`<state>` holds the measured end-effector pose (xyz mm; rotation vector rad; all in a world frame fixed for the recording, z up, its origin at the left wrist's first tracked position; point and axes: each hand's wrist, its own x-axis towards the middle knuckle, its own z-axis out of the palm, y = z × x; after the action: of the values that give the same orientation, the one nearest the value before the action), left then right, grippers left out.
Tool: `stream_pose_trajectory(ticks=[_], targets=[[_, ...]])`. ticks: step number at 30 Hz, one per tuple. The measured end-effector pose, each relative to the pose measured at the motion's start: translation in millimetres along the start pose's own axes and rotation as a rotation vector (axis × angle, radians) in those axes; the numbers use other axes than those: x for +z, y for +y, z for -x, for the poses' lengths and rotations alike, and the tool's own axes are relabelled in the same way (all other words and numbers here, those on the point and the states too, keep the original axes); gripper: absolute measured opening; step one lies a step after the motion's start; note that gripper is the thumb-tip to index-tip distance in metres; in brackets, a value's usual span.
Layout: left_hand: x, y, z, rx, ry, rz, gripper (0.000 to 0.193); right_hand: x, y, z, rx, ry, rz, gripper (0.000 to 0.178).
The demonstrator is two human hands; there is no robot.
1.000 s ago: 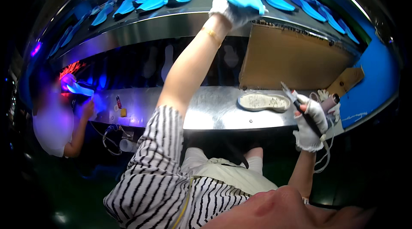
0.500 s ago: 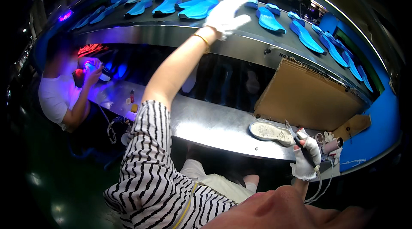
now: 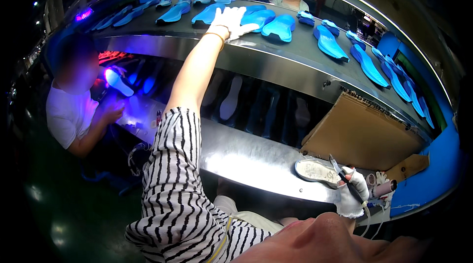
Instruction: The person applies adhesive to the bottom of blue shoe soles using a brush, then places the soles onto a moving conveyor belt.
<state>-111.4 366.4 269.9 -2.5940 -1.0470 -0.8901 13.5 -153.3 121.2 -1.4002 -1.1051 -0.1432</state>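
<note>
My left hand point(image 3: 229, 22), in a white glove, is stretched out over the conveyor with its fingers spread. Beneath and beside it lie blue shoe soles: one blue sole point(image 3: 205, 14) at its left and another blue sole point(image 3: 279, 28) at its right. Whether the fingertips touch a sole is hard to tell. Low on the right, my right hand point(image 3: 353, 194), in a white glove with bare fingertips, is closed around a corded tool with a black handle point(image 3: 354, 191) and a pointed metal blade. Just left of it, a pale sole point(image 3: 315, 171) rests on the metal bench point(image 3: 246, 152).
More blue soles line the dark conveyor belt point(image 3: 308, 41). A cardboard sheet point(image 3: 362, 127) leans behind the bench, beside thread spools point(image 3: 383, 189). At left, a co-worker point(image 3: 69, 115) sits near a sole point(image 3: 118, 82) lit purple. Other people stand beyond the belt.
My left hand has moved left along the belt, leaving a blue sole in sight at its right. My right hand keeps its tool. The co-worker's hands have lowered.
</note>
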Motion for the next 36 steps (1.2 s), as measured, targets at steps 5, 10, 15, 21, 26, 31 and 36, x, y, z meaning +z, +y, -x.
stream_pose_trajectory(ticks=[5,10,15,21,26,31,36], targets=[[-16,-15,-20,0.204,-0.287,-0.012,0.094,-5,10,-1,-0.011,-0.022,0.112,0.023],[-5,-29,-40,0.231,-0.481,0.060,0.077,-2,2,-2,0.087,0.029,0.092,0.022],[23,-30,-53,0.064,-0.469,0.146,0.062,6,8,-9,0.109,0.024,0.079,0.021],[18,-63,-31,-0.119,-0.495,0.172,0.054,19,14,-12,0.128,0.007,0.042,0.020],[8,-103,-16,-0.258,-0.461,-0.022,0.052,22,17,-10,0.109,-0.027,0.054,0.020],[2,-141,-1,-0.309,-0.415,-0.109,0.047,16,24,-7,0.068,-0.058,0.106,0.020],[-14,-99,11,-0.036,-0.209,-0.289,0.053,14,12,-7,0.112,-0.063,0.047,0.020]])
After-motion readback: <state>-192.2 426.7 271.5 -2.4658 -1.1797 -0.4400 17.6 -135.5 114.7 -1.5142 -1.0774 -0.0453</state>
